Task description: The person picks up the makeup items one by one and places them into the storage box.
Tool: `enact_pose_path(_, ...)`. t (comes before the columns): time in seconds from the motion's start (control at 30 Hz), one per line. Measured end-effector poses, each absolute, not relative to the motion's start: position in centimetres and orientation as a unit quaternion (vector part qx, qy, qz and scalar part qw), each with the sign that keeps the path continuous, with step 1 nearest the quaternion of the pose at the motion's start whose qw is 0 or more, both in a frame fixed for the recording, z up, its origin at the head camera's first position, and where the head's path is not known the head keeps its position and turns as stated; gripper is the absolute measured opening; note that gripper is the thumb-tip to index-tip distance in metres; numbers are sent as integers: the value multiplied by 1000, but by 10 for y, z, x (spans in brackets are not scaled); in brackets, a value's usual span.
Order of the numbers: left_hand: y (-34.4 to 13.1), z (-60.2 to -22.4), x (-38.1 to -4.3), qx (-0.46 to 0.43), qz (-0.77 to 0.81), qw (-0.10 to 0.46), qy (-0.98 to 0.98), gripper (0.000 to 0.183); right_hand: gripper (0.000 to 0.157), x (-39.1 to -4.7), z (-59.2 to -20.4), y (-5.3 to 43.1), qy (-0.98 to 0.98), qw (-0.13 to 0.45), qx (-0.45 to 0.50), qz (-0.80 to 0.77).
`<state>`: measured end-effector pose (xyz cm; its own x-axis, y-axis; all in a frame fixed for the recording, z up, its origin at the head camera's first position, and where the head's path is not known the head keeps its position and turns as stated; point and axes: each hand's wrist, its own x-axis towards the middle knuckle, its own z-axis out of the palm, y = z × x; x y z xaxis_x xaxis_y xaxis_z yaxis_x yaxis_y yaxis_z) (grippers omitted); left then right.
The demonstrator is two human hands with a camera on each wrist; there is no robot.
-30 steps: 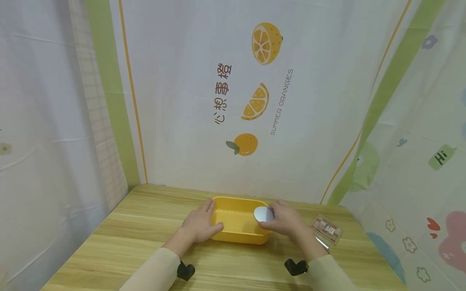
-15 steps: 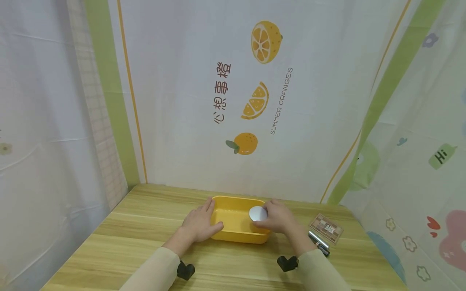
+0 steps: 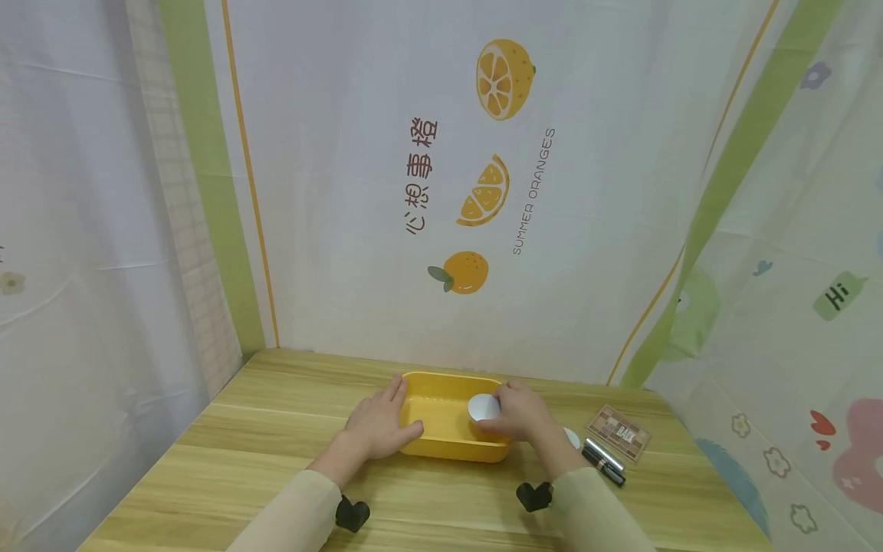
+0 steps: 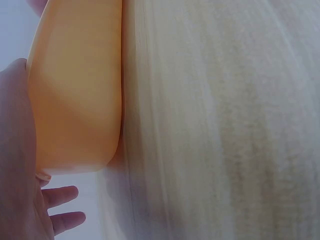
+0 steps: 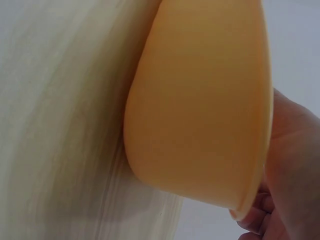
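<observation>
A yellow plastic basin [image 3: 455,451] stands on the wooden table in the head view. My left hand [image 3: 375,424] rests against its left end, fingers straight and the thumb lying over the front rim. The left wrist view has this hand's fingers [image 4: 62,196] extended beside the basin's wall [image 4: 75,100]. Over the basin's right part, my right hand [image 3: 520,414] pinches a round white disc-like thing [image 3: 483,406]; its exact kind is not clear. In the right wrist view, the basin's wall [image 5: 200,100] hides most of the right hand [image 5: 292,165] and all of the disc.
Right of the basin lie a makeup palette [image 3: 619,434], a silver tube [image 3: 605,454] and a dark tube [image 3: 605,466]. A second white round thing [image 3: 572,438] is partly covered by the right forearm. A printed curtain [image 3: 359,307] hangs behind the table [image 3: 276,445].
My right hand has moved left with the white disc-like thing, farther over the basin. The tubes and the second white thing have come into sight beside the forearm. The left hand stays put.
</observation>
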<state>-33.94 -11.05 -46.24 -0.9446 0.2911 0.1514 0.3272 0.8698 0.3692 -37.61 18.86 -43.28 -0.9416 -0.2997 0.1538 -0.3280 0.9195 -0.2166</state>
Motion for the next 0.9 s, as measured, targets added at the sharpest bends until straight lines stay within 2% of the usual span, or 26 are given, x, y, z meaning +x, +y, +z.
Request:
enact_pose_path(0.6,-110,-463,-338,-161,-200,43,-965,93,54,-375,-436,174,-986,57,154,3)
enact_pose_path(0.9,-110,-462,-339,-161,-201,43,-965,93,62,-378,-440,173,-986,61,156,-19)
